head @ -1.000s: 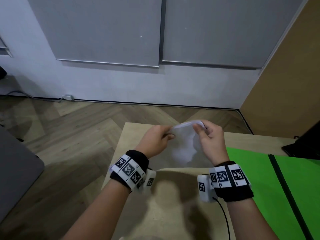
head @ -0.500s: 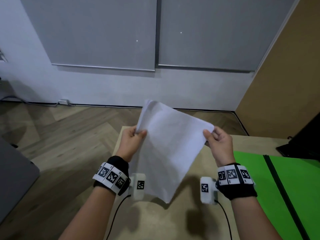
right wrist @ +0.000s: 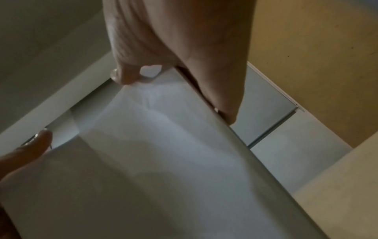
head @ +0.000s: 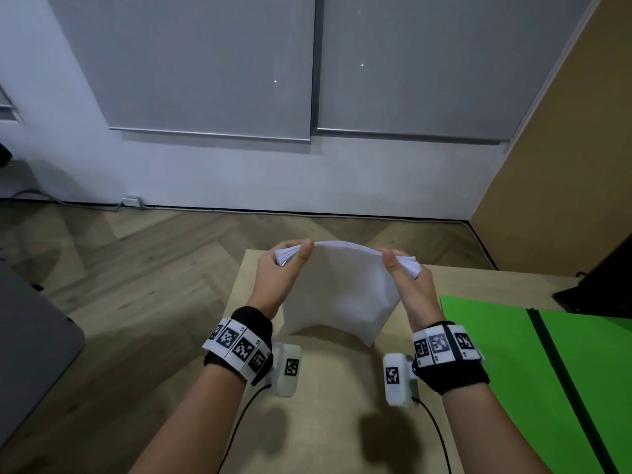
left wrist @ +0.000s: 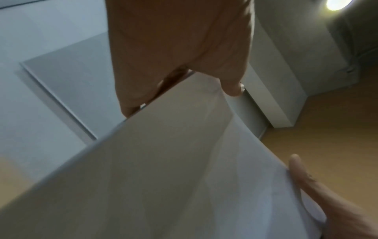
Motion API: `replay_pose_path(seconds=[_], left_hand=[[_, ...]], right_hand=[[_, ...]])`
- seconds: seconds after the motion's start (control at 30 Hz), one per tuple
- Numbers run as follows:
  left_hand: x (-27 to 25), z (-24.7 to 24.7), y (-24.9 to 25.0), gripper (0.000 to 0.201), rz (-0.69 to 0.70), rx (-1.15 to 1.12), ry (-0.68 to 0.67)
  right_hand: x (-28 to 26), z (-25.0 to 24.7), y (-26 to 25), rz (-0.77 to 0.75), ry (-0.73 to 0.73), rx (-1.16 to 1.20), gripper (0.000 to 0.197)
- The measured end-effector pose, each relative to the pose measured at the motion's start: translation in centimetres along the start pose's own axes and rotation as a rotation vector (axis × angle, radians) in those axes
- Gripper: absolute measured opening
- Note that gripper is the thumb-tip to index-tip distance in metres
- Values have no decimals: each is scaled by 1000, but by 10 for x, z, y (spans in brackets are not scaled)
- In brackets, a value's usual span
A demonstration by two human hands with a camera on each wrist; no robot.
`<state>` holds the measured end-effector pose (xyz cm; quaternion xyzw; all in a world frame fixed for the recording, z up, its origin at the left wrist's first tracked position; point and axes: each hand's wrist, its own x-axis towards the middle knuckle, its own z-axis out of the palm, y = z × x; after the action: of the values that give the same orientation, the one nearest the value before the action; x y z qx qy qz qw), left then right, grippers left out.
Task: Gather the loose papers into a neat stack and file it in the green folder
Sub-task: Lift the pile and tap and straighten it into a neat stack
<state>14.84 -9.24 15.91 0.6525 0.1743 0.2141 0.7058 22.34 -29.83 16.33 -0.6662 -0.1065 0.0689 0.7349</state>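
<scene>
Beside the papers (head: 337, 285), only the head view shows the green folder (head: 506, 364).

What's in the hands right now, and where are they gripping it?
The paper stack, held by both: left hand pinches its top left corner, right hand its top right corner.

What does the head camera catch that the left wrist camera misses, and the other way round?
Only the head view shows the green folder lying open on the table, to the right of the hands, and both wristbands. Only the left wrist view shows a bright lamp overhead. Both show the stack of papers, bowed, with the left hand and right hand pinching its top corners.
</scene>
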Motion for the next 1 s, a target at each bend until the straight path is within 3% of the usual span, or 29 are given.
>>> replay_pose_path(seconds=[0.17, 0.3, 0.33, 0.4, 0.5, 0.63, 0.73, 0.83, 0.93, 1.0], left_hand=[[5, 13, 3, 45, -23, -88, 124], [7, 4, 0, 28, -4, 0, -24], [7, 0, 1, 23, -13, 19, -82], [7, -4, 4, 13, -16, 61, -170], [4, 0, 15, 16, 57, 66, -205], [-2, -3, 28, 15, 136, -3, -171], [-8, -6, 19, 16, 107, 27, -223], [-13, -6, 1, 21, 10, 18, -172], [-15, -4, -1, 21, 2, 0, -152], [-17, -4, 0, 20, 8, -5, -144]], right_hand=[[10, 8, -2, -35, 127, 3, 45], [15, 0, 6, -9, -13, 34, 82], [16, -4, 8, 5, -61, -1, 82], [16, -7, 9, 42, -114, -103, 60], [14, -2, 0, 33, -24, -142, 29], [11, -2, -13, -35, 5, -77, 26], [10, -5, 1, 22, -7, -135, 16], [4, -1, 21, 124, 11, -160, 46], [2, -1, 22, 110, 55, -131, 31], [1, -2, 26, 111, 89, -124, 53]])
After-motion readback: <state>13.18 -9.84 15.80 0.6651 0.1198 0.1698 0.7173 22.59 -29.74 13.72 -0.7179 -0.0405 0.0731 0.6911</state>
